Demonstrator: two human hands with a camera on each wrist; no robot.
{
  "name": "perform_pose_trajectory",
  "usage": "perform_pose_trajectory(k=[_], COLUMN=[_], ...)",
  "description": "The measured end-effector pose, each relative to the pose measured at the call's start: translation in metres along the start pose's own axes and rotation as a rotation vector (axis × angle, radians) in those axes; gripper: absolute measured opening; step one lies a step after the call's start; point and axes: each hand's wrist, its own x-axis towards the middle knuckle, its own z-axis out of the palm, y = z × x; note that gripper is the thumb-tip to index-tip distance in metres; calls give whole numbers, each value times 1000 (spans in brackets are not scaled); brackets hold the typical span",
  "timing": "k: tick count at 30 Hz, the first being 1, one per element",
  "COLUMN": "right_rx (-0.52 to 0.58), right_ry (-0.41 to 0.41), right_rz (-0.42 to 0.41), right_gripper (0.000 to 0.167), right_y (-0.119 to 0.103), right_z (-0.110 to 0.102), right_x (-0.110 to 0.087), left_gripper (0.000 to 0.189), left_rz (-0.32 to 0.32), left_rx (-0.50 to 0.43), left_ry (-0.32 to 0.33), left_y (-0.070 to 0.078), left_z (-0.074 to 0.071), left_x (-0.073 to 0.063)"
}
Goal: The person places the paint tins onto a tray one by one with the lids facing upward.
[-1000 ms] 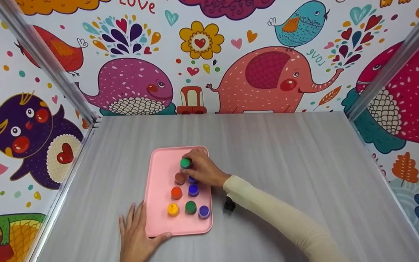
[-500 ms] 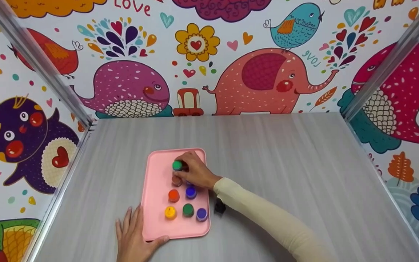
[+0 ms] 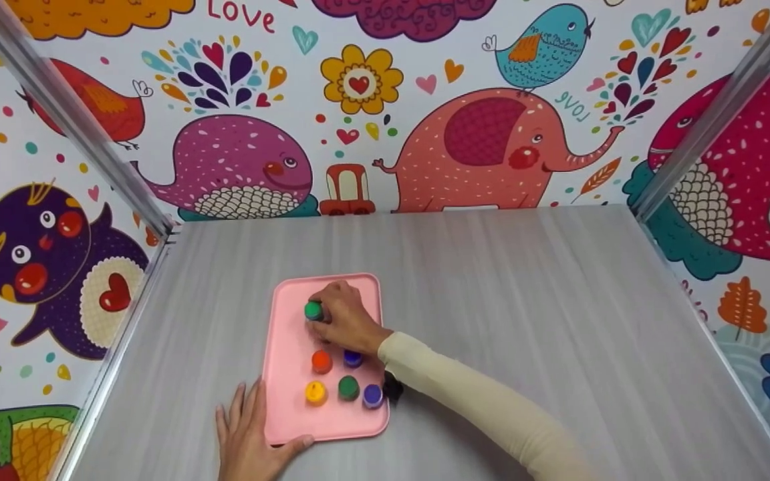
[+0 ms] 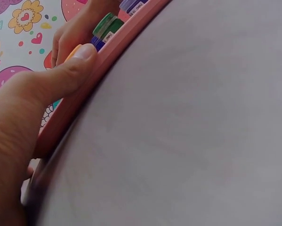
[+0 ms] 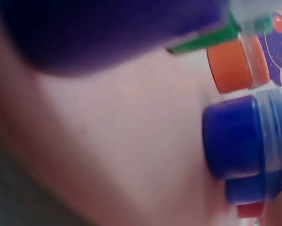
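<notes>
A pink tray (image 3: 285, 347) lies on the table with several small paint pots on it. My right hand (image 3: 345, 317) pinches a green-lidded pot (image 3: 313, 310) over the tray's far half. Nearer stand an orange pot (image 3: 321, 361), a yellow pot (image 3: 316, 393), a dark green pot (image 3: 349, 387) and a violet pot (image 3: 373, 395). A blue pot (image 5: 232, 136) is partly covered by my right hand in the head view. With straight fingers along the tray's left side, my left hand (image 3: 248, 431) touches its near left corner; the thumb (image 4: 77, 66) lies at the rim.
Grey tabletop (image 3: 505, 287) extends on both sides of the tray. Patterned walls (image 3: 238, 167) enclose the back and sides, with metal rails (image 3: 77, 113) at the corners. A small black object (image 3: 393, 387) shows beneath the right wrist.
My right hand has moved left and slightly nearer with the green-lidded pot, now covering the brown pot seen before. My left hand stays at the tray's corner.
</notes>
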Motion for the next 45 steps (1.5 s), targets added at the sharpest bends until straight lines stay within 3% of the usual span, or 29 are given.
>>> perform_pose_trajectory(k=[7, 12, 17, 23, 27, 31, 35, 45], right_rx=[-96, -249, -322, -310, -279, -242, -214, -122], right_ry=[-46, -73, -88, -101, -101, -88, -65, -5], right_rz=[-5, -31, -27, -4, -41, -97, -110, -40], right_gripper=[36, 31, 31, 36, 38, 26, 29, 35], right_y=[-14, -16, -16, -17, -17, -14, -7, 16], right_z=[2, 7, 8, 4, -3, -14, -29, -68], right_x=[2, 2, 0, -2, -7, -11, -15, -36], left_gripper=[147, 145, 145, 145, 145, 146, 147, 149], left_rz=[33, 53, 50, 51, 56, 50, 38, -2], left_rx=[4, 2, -4, 3, 10, 16, 18, 11], left_ry=[32, 56, 43, 41, 46, 44, 37, 15], left_y=[-3, -2, 1, 3, 2, 1, 1, 4], left_z=[0, 1, 3, 3, 3, 2, 1, 3], left_x=[0, -2, -3, -2, -2, -2, -2, -1])
